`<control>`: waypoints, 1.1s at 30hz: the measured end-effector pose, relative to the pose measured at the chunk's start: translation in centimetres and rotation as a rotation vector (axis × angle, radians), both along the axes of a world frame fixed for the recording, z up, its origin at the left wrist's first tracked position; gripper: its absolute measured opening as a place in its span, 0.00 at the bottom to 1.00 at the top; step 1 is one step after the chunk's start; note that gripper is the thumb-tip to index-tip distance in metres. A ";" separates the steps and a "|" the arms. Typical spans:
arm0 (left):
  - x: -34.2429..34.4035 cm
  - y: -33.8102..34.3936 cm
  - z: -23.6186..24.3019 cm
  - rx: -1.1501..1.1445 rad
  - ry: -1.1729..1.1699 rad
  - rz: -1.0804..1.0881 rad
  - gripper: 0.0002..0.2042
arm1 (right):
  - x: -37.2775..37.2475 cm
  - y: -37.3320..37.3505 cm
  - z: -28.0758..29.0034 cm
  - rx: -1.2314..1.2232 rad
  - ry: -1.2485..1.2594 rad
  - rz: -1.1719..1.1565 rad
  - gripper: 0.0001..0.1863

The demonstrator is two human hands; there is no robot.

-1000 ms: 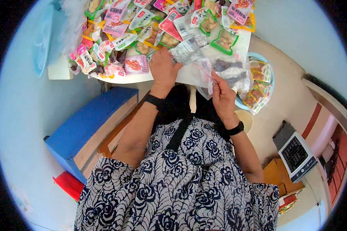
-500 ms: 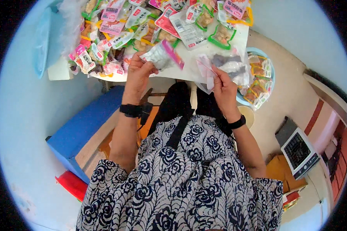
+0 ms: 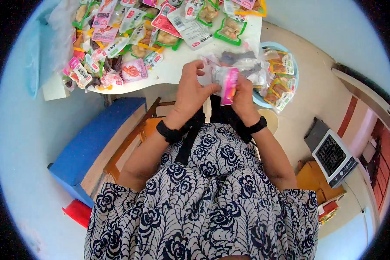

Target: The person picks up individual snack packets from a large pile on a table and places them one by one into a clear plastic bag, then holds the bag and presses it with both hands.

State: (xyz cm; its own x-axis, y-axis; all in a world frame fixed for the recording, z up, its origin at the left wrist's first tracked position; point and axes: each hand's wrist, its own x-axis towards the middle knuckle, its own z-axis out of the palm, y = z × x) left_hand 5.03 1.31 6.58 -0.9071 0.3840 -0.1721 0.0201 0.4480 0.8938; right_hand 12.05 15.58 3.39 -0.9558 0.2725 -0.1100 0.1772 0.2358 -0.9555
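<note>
Head view: 2 bare hands meet over the near edge of the white desk (image 3: 164, 73);
Pink-banded packet (image 3: 226, 83): between the hands, tilted nearly upright, apparently so both hands can reach it;
Left grip: left hand (image 3: 190, 92) wide, thumb at the packet's edge, presumably steadying it;
Right grip: right hand (image 3: 243, 97) curled beside the pink band; fingertips hidden, so what they pinch I cannot tell;
Clear bag (image 3: 250, 65): dark contents; lying by the desk's edge, which likely bears its weight;
Heaped packets (image 3: 135, 70): far and left, probably kept within reach;
Room: blue tub (image 3: 261, 103) of packets at right; blue box (image 3: 95, 134) at left; pale blue walls
</note>
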 end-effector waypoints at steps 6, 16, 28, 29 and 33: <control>1.0 -0.7 0.6 0.136 -0.316 -0.046 0.09 | -1.0 -0.5 0.5 0.353 0.035 -0.035 0.20; -1.2 -0.8 2.4 0.010 -0.627 0.010 0.17 | -1.4 -0.6 1.0 0.583 0.128 0.119 0.23; 0.0 -5.9 -1.5 0.471 -0.896 0.521 0.12 | -1.0 -0.5 1.7 0.549 0.271 0.034 0.25; -0.1 -5.5 -1.5 0.476 -0.886 0.526 0.12 | -1.0 -0.6 1.8 0.552 0.275 0.040 0.26; -0.5 -4.0 -1.6 0.483 -0.885 0.523 0.11 | -0.9 -0.7 1.6 0.578 0.258 0.064 0.27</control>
State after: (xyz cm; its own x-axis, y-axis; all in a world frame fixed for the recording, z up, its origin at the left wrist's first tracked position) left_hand 4.52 -2.72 5.00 -0.6090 0.1946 -0.7690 -0.7928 -0.1798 0.5824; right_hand 11.20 14.91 5.02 -0.9483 0.1610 0.2735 -0.0728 0.7286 -0.6811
